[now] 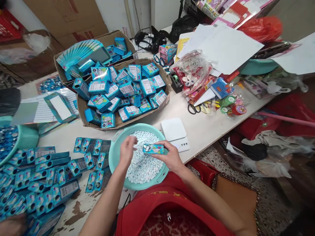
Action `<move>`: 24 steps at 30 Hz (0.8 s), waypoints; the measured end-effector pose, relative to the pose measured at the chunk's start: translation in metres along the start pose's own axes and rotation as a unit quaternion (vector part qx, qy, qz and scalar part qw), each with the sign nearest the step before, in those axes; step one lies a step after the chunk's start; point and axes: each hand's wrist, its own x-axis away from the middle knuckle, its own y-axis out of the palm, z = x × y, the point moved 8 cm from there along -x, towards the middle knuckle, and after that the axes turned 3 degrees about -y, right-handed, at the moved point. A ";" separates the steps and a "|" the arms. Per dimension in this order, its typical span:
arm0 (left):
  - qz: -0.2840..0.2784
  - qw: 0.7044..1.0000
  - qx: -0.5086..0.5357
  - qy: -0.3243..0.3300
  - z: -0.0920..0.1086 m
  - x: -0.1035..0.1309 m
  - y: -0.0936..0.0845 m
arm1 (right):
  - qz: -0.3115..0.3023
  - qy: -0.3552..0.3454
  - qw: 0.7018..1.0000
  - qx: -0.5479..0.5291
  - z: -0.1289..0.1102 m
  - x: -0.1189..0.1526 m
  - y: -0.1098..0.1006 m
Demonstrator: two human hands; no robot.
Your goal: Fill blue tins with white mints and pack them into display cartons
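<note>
In the head view my right hand (pixel 172 156) holds a small blue candy box (pixel 157 150) over the basin, its printed top facing up and a round opening at its left end. My left hand (pixel 127 151) hovers over the basin's left side, fingers slightly apart and a little blurred, with nothing visible in them. Below both hands is a mint-green basin (pixel 115 164) holding many small pale round candies (pixel 141 172). Just left of the basin, several blue boxes with round holes (pixel 94 180) stand or lean on the table.
A cardboard carton (pixel 82 113) full of blue boxes sits behind the basin. A white scale (pixel 174 129) stands to its right, near black scissors (pixel 194 108). Many boxes (pixel 46 177) crowd the left, where another person's blurred hand (pixel 13 225) shows. A green tub (pixel 31 136) holds shiny blue pieces.
</note>
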 end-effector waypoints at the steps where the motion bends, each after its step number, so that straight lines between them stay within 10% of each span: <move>1: -0.023 0.997 -0.067 0.012 -0.006 -0.001 -0.001 | 0.006 -0.004 1.000 -0.002 -0.001 -0.001 -0.003; 5: -0.072 0.973 -0.204 0.079 -0.004 -0.004 0.001 | 0.021 -0.023 0.999 -0.017 -0.006 -0.008 -0.012; 10: 0.026 0.937 -0.284 0.200 0.062 -0.063 0.003 | 0.132 -0.004 0.991 -0.029 0.008 -0.026 -0.062; 16: 0.021 0.898 -0.431 -0.079 0.039 -0.179 0.018 | 0.236 -0.016 0.967 0.099 0.059 -0.055 -0.118; 21: 0.033 0.907 -0.402 -0.120 0.020 -0.190 0.023 | 0.246 -0.006 0.965 0.091 0.085 -0.066 -0.125; 24: 0.100 0.915 -0.389 -0.043 0.046 -0.172 0.001 | 0.284 -0.026 0.950 0.130 0.067 -0.049 -0.134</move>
